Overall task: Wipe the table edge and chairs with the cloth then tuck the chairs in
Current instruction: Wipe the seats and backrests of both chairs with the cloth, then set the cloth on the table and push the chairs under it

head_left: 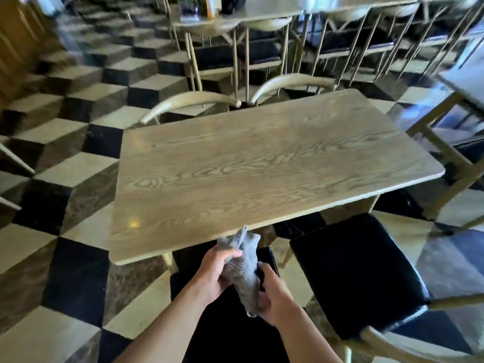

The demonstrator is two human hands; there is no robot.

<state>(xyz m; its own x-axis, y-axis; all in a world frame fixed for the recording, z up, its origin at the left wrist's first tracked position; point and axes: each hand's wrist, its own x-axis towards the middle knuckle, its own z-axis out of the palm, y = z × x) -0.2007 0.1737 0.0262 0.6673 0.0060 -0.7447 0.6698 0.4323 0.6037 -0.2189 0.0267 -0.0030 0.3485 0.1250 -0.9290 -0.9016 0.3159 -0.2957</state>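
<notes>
Bunching the grey cloth (245, 273) in both hands, left hand (214, 273) and right hand (275, 297) gripping, readying a wiping pad for the bench (262, 163) edge

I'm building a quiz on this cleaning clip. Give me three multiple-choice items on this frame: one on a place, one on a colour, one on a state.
1. Where is the cloth?
A. spread on the table top
B. between both hands, at the table's near edge
C. on the floor

2. What colour is the near chair's seat cushion?
A. black
B. red
C. white

3. How does the near right chair stand?
A. tucked under
B. pulled out
C. tipped over

Answers: 1 B, the left hand and right hand grip the grey cloth by the table edge. 2 A, the cushion is black. 3 B, the chair has its whole seat clear of the table.
</notes>
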